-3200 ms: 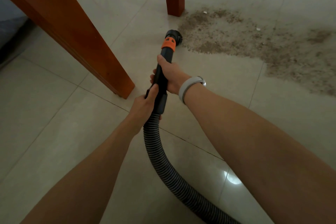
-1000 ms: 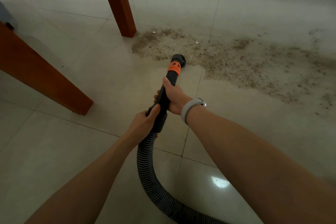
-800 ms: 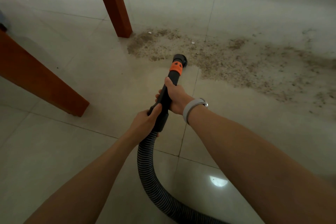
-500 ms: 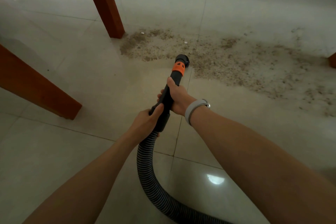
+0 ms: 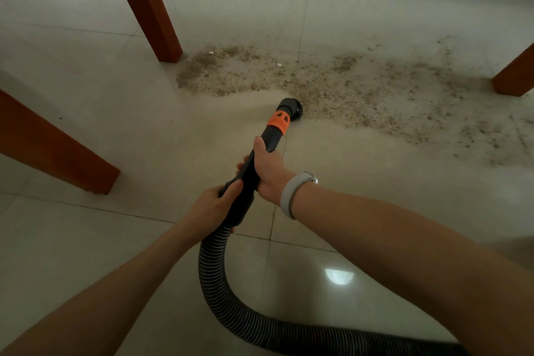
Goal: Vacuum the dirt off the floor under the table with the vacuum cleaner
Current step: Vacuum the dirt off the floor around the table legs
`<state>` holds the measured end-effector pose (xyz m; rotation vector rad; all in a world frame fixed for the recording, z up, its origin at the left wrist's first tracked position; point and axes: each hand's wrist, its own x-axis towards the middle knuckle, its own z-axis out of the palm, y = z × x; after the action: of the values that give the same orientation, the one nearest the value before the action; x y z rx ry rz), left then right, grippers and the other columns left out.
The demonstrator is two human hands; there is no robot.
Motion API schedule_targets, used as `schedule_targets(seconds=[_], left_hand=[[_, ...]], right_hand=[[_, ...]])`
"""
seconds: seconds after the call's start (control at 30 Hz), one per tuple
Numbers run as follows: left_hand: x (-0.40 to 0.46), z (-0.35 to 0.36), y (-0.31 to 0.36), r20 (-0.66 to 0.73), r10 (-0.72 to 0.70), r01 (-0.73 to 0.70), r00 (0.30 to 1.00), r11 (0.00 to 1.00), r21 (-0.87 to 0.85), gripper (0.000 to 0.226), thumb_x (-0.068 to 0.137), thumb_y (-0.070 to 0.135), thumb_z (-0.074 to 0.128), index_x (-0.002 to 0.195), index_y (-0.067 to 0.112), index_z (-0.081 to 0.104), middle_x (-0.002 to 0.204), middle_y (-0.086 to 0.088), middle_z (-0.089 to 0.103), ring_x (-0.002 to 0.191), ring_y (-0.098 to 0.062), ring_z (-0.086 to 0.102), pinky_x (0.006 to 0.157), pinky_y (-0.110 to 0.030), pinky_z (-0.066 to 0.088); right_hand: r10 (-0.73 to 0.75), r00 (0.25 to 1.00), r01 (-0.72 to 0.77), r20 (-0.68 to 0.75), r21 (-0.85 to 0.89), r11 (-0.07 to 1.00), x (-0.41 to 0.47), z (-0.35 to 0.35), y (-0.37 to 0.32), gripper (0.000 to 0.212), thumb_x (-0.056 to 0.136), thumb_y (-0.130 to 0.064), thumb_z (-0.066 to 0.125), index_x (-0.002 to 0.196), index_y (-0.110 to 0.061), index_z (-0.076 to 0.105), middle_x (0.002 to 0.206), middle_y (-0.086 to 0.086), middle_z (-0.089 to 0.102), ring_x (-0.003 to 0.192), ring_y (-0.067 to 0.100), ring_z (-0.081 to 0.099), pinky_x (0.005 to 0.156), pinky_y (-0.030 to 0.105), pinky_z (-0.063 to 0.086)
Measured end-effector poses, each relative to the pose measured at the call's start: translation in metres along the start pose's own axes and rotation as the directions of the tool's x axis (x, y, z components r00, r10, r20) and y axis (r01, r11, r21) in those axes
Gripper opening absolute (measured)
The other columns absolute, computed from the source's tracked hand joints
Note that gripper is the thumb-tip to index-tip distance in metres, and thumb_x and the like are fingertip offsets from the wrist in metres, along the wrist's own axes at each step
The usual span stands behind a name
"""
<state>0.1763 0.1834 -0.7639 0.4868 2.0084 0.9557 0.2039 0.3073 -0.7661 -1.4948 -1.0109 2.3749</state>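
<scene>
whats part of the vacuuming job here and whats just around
Job:
- vacuum wand, held by left hand and right hand
- round nozzle, at the dirt's near edge
- ribbed hose
- dirt patch

Just around:
- table legs
- grey wristband
- light reflection

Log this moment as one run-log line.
left hand: grips vacuum wand | right hand: grips wand | nozzle: at near edge of dirt patch | most dirt remains | table legs nearby
</scene>
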Motion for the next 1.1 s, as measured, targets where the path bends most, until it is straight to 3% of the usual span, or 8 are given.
schedule_targets(seconds=[0.33,0.67,0.83,1.1], left_hand=[[-0.006,-0.002,-0.012,0.02,-0.018,0.018,1.0,0.999,-0.027,0.043,0.098,0.04,0.04,0.087,0.003,0.059,0.063,-0.012,0.063,0.047,-0.021,0.059,0.05,-0.028,0.051],[0.032,0.011,0.026,0.013,-0.037,0.038,0.999,0.991,-0.126,0.062,0.094,0.054,0.039,0.102,-0.004,0.061,0.078,-0.015,0.065,0.06,-0.023,0.061,0.056,-0.03,0.052],[0.031,0.015,0.035,0.048,-0.004,0.008,0.999,0.996,-0.086,0.061,0.095,0.052,0.04,0.105,-0.005,0.059,0.078,-0.015,0.064,0.058,-0.022,0.061,0.05,-0.027,0.051],[0.007,0.008,0.019,0.059,0.006,-0.006,0.998,1.0,0.008,0.048,0.097,0.044,0.041,0.095,0.0,0.061,0.07,-0.013,0.065,0.05,-0.018,0.062,0.047,-0.025,0.051]], right_hand=[[0.005,1.0,-0.005,-0.004,0.008,1.0,-0.004,0.0,0.012,0.035,0.098,-0.034,0.046,0.12,-0.007,0.042,0.083,0.008,0.053,0.068,0.022,0.058,0.078,0.041,0.053],[0.024,1.0,-0.024,-0.003,-0.134,0.991,0.014,0.002,-0.053,0.029,0.1,-0.033,0.043,0.088,-0.007,0.046,0.078,0.009,0.05,0.068,0.022,0.055,0.082,0.039,0.051],[0.002,1.0,-0.002,-0.006,-0.091,0.996,0.015,-0.007,-0.057,0.028,0.1,-0.033,0.043,0.106,-0.006,0.044,0.08,0.009,0.051,0.068,0.023,0.055,0.081,0.039,0.052],[-0.004,1.0,0.003,0.012,0.05,0.999,-0.002,-0.017,-0.02,0.025,0.1,-0.031,0.043,0.106,-0.008,0.04,0.081,0.009,0.05,0.067,0.022,0.055,0.084,0.041,0.052]])
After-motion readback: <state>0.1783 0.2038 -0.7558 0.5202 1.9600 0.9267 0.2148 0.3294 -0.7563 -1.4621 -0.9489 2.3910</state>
